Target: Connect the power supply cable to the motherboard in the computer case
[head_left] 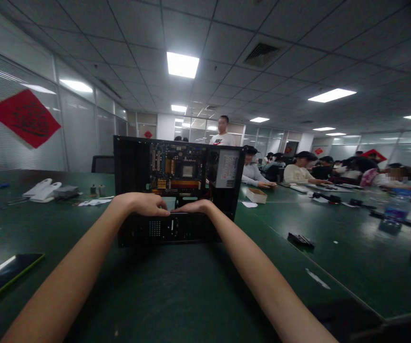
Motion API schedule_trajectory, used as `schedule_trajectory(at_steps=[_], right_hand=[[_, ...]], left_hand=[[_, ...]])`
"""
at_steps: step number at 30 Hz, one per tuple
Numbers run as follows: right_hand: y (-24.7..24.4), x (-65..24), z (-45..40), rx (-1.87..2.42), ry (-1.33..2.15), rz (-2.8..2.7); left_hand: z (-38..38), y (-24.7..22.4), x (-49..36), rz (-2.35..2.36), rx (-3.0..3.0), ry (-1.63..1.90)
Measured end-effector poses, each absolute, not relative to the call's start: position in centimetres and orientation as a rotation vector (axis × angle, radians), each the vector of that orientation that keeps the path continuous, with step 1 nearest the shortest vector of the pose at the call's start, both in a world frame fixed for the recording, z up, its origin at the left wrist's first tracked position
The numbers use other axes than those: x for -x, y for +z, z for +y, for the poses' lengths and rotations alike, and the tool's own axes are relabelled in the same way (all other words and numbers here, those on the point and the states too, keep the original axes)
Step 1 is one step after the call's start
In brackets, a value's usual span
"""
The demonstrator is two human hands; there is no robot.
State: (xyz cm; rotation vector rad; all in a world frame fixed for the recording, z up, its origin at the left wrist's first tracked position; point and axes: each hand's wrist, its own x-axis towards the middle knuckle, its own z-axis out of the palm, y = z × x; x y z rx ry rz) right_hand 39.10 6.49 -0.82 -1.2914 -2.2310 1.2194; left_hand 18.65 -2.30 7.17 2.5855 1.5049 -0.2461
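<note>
1. One broad green tabletop (177, 295) is filling the lower part of the view and carrying an open black computer case (198, 234) directly in front of the person.
2. The computer case is facing the camera with its open side; a long dark panel (130, 229) is running along its near, lower side, and a silver power supply (227, 169) is occupying the upper right corner.
3. Both bare forearms are reaching forward and inward, the left forearm (80, 257) rising from the lower left and the right forearm (259, 267) from the lower right. Both wrists are bending so that the hands are turning toward each other.
4. The left hand (143, 204) is arching palm down over the panel's upper edge, pointing right; the right hand (193, 206) is lying flatter along that edge, pointing left.
5. A motherboard (179, 162) is showing inside the case, beyond the fingers and apart from them.
6. The left fingers (160, 206) are curving loosely, and the right fingers (182, 208) are extending nearly straight, their tips coming just beside the left ones. Whether either set is gripping the edge or something behind it, I cannot tell.
7. Small grille holes (154, 228) are showing below the left hand.
</note>
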Motion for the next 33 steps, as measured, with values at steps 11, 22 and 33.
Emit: schedule_trajectory(at_steps=[11,22,33], right_hand=[[-0.9,-39.7,7.0,1.131,0.959,-1.88],[3.8,-38.9,3.4,0.592,0.831,-1.66],[6.9,-39.9,-0.7,0.555,0.627,-1.674]], left_hand=[[-1.5,6.9,-18.5,1.458,-2.713,-0.066],[0.0,5.9,-20.8,1.191,-2.771,0.821],[-2.1,7.7,-21.6,0.771,-2.138,1.039]])
